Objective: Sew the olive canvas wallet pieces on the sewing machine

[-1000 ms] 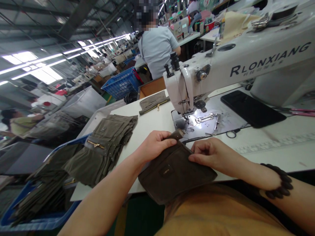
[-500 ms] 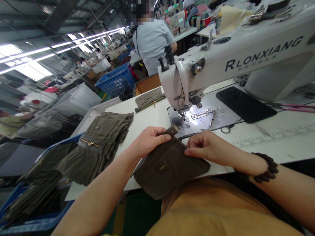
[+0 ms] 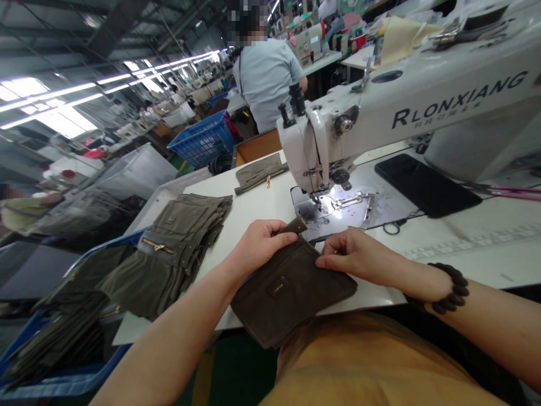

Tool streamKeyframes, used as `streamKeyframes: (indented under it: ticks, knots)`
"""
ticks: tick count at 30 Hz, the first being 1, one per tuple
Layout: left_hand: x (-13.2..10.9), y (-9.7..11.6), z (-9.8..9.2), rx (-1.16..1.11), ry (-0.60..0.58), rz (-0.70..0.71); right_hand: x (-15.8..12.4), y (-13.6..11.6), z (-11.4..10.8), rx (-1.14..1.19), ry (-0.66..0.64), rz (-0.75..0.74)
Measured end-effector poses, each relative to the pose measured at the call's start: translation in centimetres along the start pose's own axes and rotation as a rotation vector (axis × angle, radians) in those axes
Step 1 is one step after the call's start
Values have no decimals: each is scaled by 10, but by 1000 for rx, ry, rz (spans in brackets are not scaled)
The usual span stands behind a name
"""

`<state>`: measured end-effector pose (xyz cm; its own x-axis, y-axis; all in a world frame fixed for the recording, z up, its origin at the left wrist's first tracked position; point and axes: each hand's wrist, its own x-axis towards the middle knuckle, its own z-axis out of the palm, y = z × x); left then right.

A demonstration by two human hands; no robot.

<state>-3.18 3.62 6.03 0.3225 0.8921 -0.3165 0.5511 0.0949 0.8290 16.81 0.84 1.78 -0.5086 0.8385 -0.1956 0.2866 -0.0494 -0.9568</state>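
Note:
A dark olive fabric pouch piece [image 3: 296, 293] with a small label patch lies over the table's front edge, against my body. My left hand [image 3: 264, 242] is closed on its upper left edge, thumb on top, near a narrow strap end [image 3: 296, 226] that sticks out toward the sewing machine. My right hand [image 3: 349, 254] pinches the upper right edge between thumb and curled fingers. Just beyond the fabric stands the sewing machine's needle and presser foot [image 3: 316, 198], lit by a lamp; the fabric is short of the needle.
To the left lies a stack of olive pouch pieces [image 3: 177, 231], beside a blue crate [image 3: 80, 383] of more pieces. A zippered strip piece [image 3: 260, 172] lies behind. On the right are a black phone [image 3: 426, 183] and pink-handled scissors [image 3: 507, 190]. A person [image 3: 268, 79] sits beyond.
The whole view has shifted slightly as my head moved. Both hands keep their hold on the pouch piece, which has barely moved.

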Motion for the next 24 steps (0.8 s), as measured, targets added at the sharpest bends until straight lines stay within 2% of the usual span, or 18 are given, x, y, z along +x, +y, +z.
streamKeyframes:
  ticks: [2, 4, 6, 9, 11, 14, 17, 21, 24]
  knots:
    - [2, -4, -1, -23, 2, -13, -1, 1, -1, 19, 44, -104]
    - [5, -7, -3, -55, 2, -30, -4, 2, -6, -36, 28, -272]
    - [6, -9, -4, -95, -9, -53, -7, 3, -14, -246, -65, -467]
    - [9, -8, -2, -168, -41, -93, -6, 2, -26, -692, -216, -725]
    - [12, -7, -1, -218, -60, -108, -3, 0, -32, -939, -236, -876]
    - [18, -7, 1, -242, -97, -111, 4, -4, -37, -1146, -157, -1064]
    - [26, -10, 1, -216, -142, -92, 9, -6, -39, -1186, -94, -1117]
    - [39, -17, 1, -144, -180, -33, 12, -2, -41, -1141, -146, -1118]
    - [47, -20, 1, -56, -178, 1, 15, 3, -42, -1094, -134, -1064]
